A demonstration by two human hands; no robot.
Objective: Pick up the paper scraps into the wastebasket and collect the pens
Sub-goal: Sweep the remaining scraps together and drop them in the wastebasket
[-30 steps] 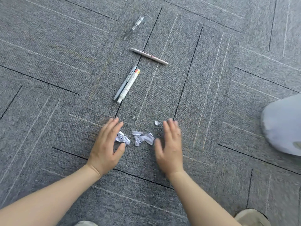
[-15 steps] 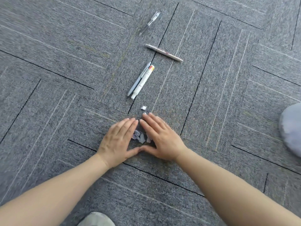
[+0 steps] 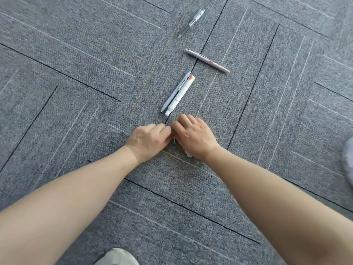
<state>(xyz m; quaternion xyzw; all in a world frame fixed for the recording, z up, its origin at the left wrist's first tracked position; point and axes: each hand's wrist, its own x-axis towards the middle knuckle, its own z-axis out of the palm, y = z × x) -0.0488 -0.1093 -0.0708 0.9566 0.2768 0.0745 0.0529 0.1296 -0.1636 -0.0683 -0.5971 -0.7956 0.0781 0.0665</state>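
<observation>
My left hand (image 3: 148, 139) and my right hand (image 3: 193, 137) are pressed together on the grey carpet, fingers curled over the paper scraps. Only slivers of white paper show: one between the hands (image 3: 174, 140) and one under the right wrist (image 3: 188, 154). Just beyond the hands lie a pale blue pen (image 3: 175, 92) and a white pen with an orange-yellow end (image 3: 180, 95), side by side. Farther off lie a pinkish-white pen (image 3: 207, 60) and a clear pen (image 3: 192, 22).
Grey carpet tiles (image 3: 76, 92) with dark seams cover the floor. A pale grey rounded object (image 3: 348, 159) sits at the right edge. A shoe tip (image 3: 116, 257) shows at the bottom edge.
My hands swept inward from either side of the scraps, met over them, and now curl shut around the pile. The loose scrap ahead of the hands is no longer visible.
</observation>
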